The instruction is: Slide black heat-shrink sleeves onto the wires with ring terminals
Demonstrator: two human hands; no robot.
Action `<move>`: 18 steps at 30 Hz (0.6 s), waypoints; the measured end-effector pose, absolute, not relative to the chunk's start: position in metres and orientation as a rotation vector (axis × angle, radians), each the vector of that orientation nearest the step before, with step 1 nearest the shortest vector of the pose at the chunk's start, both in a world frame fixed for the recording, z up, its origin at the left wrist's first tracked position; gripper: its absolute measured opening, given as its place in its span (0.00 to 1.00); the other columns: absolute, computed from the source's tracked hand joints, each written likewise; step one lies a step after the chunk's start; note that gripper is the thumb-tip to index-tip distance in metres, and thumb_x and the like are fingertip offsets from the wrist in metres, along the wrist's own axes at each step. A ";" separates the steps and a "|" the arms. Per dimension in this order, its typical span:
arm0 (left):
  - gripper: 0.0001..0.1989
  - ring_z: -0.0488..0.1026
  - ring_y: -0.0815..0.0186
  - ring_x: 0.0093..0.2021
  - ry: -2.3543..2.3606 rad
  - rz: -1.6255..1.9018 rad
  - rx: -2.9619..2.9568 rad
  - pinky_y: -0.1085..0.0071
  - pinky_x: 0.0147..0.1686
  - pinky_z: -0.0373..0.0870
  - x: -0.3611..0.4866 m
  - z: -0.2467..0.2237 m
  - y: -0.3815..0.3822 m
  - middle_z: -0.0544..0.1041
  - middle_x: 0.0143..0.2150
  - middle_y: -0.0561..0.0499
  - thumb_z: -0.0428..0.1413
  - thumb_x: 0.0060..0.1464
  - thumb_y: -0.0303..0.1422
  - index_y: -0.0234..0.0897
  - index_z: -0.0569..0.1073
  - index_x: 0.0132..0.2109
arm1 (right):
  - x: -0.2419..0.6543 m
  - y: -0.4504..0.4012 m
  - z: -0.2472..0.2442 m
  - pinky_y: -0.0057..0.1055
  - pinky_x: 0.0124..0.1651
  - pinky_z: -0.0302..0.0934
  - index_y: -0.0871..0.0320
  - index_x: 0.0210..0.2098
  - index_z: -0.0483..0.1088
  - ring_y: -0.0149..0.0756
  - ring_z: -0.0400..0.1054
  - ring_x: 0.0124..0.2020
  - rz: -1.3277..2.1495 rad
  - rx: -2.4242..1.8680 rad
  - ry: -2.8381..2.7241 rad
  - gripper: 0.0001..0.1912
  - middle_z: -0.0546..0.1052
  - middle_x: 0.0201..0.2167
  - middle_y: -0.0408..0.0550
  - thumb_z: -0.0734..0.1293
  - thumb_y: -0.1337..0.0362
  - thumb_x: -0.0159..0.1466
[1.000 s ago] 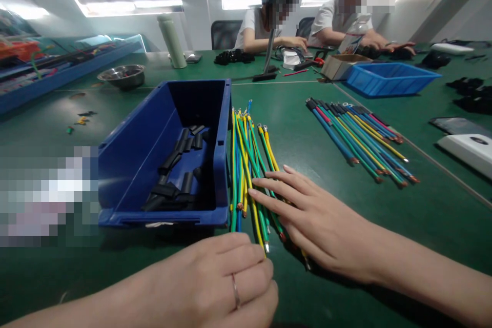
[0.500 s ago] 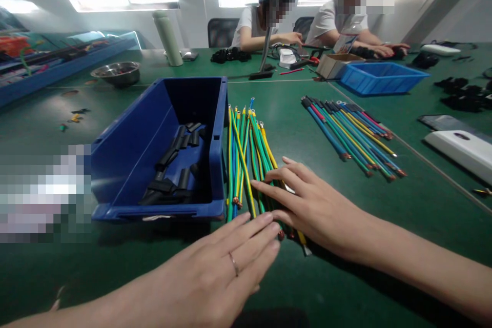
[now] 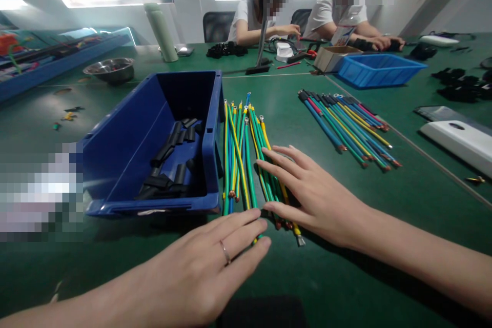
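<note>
Several green-and-yellow cables (image 3: 239,151) with ring lugs at their far ends lie side by side on the green table. Over the near ends of the left ones rests my left hand (image 3: 215,261), its fingers stretched out and a ring on one of them. Spread fingers of my right hand (image 3: 307,192) lie across the right-hand group of cables, and nothing is gripped in them. A narrow gap shows between the two groups. Left of the cables stands a blue bin (image 3: 213,148) with short black sleeves (image 3: 179,136) inside.
Another batch of cables (image 3: 346,128) with black and red ends lies to the right. Beyond it are a light-blue tray (image 3: 380,72) and a cardboard box (image 3: 330,59). At the back left stand a metal bowl (image 3: 111,69) and a green bottle (image 3: 161,33). Two people sit across the table.
The cables have parted into two groups, with a gap opened between them. My left hand has shifted slightly left, away from my right hand. The view has tilted a little.
</note>
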State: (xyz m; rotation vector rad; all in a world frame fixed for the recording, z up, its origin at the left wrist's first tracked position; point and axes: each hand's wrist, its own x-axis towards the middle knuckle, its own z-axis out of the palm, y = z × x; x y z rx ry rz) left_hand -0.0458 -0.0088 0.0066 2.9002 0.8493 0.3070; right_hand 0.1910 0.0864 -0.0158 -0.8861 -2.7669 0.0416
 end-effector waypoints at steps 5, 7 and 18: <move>0.21 0.64 0.59 0.66 0.856 0.304 2.836 0.64 0.62 0.65 -0.044 0.006 -0.007 0.70 0.64 0.40 0.42 0.66 0.22 0.30 0.69 0.61 | 0.190 0.084 -0.017 0.55 0.66 0.54 0.65 0.61 0.65 0.54 0.53 0.67 0.065 -0.964 -2.678 0.36 0.62 0.65 0.64 0.60 0.42 0.66; 0.21 0.62 0.58 0.67 0.846 0.306 2.811 0.62 0.64 0.62 -0.043 0.004 -0.006 0.68 0.65 0.40 0.44 0.66 0.23 0.29 0.67 0.62 | 0.190 0.085 -0.019 0.55 0.67 0.52 0.66 0.63 0.63 0.53 0.49 0.70 0.118 -0.953 -2.703 0.36 0.57 0.68 0.64 0.59 0.43 0.67; 0.27 0.56 0.58 0.70 0.765 0.200 2.775 0.60 0.67 0.57 -0.042 0.002 -0.002 0.62 0.68 0.41 0.47 0.57 0.20 0.28 0.63 0.64 | 0.187 0.088 -0.012 0.48 0.71 0.44 0.57 0.68 0.56 0.41 0.46 0.71 0.294 -0.527 -2.869 0.26 0.56 0.70 0.53 0.55 0.61 0.72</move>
